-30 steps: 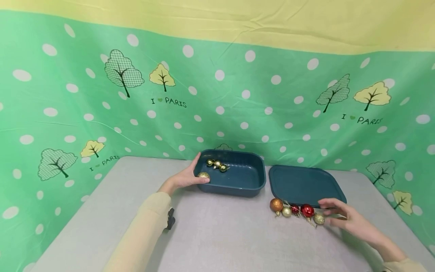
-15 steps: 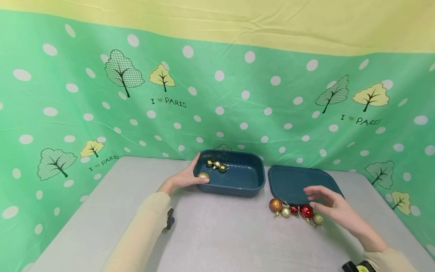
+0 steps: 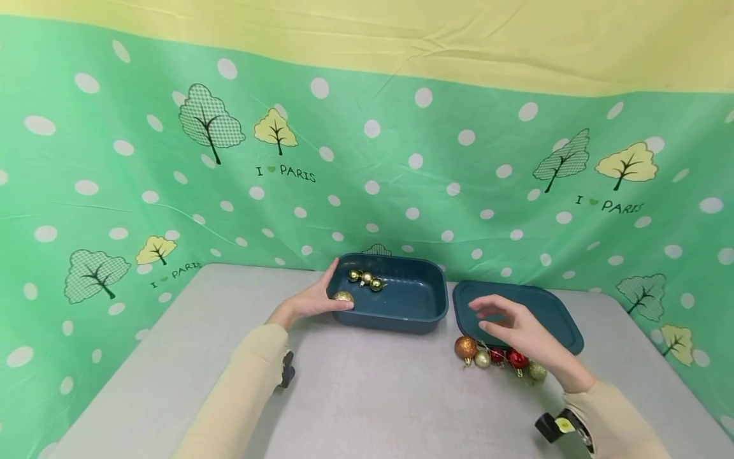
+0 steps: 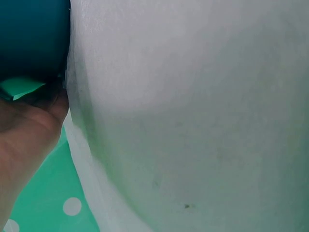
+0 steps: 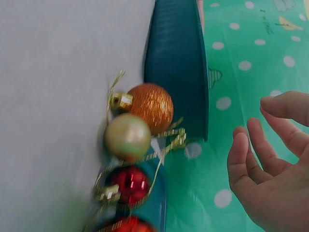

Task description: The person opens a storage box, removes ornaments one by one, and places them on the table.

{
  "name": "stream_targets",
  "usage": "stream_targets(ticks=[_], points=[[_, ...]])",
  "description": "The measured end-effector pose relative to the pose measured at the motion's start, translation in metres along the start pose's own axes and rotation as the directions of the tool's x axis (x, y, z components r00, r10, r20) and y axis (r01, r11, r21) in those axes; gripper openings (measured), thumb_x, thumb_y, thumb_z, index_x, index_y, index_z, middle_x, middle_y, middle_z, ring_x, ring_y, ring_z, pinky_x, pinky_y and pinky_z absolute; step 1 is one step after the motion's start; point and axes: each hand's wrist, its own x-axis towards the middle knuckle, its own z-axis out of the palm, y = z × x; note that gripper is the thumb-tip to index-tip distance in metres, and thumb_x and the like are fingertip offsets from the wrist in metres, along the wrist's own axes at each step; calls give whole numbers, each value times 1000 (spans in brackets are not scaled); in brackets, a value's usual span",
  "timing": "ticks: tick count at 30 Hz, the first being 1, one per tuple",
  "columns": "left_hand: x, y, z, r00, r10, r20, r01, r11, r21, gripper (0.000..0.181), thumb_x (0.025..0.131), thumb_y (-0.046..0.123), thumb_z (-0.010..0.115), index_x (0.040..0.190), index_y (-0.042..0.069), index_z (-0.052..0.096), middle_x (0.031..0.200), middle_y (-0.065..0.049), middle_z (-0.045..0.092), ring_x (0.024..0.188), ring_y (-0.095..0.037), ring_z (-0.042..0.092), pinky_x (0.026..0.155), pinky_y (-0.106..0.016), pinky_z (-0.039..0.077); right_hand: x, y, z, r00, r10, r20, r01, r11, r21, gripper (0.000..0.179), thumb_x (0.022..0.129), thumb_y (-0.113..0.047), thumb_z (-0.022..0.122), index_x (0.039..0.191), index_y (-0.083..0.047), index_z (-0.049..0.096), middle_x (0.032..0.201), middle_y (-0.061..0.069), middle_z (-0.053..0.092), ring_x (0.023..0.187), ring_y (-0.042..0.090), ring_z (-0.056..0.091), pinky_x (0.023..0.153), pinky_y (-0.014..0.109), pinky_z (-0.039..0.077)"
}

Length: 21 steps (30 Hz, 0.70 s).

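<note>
A deep blue rectangular box (image 3: pixel 395 324) stands toward the back of the table. My left hand (image 3: pixel 312 299) holds its left end, thumb over the front rim, the other fingers mostly hidden along the side. Inside lie small shiny gold Christmas baubles (image 3: pixel 366 277) and a larger glittery gold bauble (image 3: pixel 344 296) beside the thumb. My right hand (image 3: pixel 516 325) hovers with nothing between its loosely bent fingers. Below it, a row of baubles lies along the blue lid: an orange bauble (image 3: pixel 465 348), a pale gold bauble (image 3: pixel 483 358), red baubles (image 3: pixel 518 358) and a glittery gold bauble (image 3: pixel 537 371).
The flat blue lid (image 3: pixel 550 312) lies right of the box on the grey table (image 3: pixel 378 395). A green dotted cloth (image 3: pixel 344 159) with printed trees hangs behind. Gold strings (image 5: pixel 159 153) trail among the baubles.
My right hand has moved left from beside the glittery gold bauble at the row's right end to above the lid, carrying nothing. The left hand and the box have stayed put.
</note>
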Motion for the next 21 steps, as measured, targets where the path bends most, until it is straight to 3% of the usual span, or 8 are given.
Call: stream_targets(ticks=[3, 10, 21], points=[[0, 0, 0, 1000, 1, 1, -1, 1000, 5, 117, 82, 35, 77, 154, 21, -14, 159, -14, -12, 143, -40, 0, 112, -58, 11, 11, -1, 7, 1000, 0, 14, 0, 1000, 3, 30, 95, -4, 60, 124, 1, 57, 124, 20, 56, 108, 32, 58, 88, 31, 50], [-1, 0, 0, 1000, 2, -3, -2, 1000, 6, 117, 82, 36, 77, 154, 22, -14, 160, -14, -11, 143, -41, 1, 112, -58, 11, 35, 1, 24, 998, 15, 56, -20, 996, 85, 31, 95, -1, 57, 126, 2, 56, 127, 22, 54, 114, 44, 51, 90, 32, 49], [-2, 1, 0, 1000, -6, -8, 6, 1000, 2, 118, 82, 34, 77, 154, 22, -15, 159, -15, -11, 143, -42, 1, 112, -58, 11, 65, -8, 46, 994, 50, 100, -65, 987, 148, 33, 95, -3, 58, 128, -2, 55, 128, 17, 54, 118, 45, 48, 88, 36, 50]])
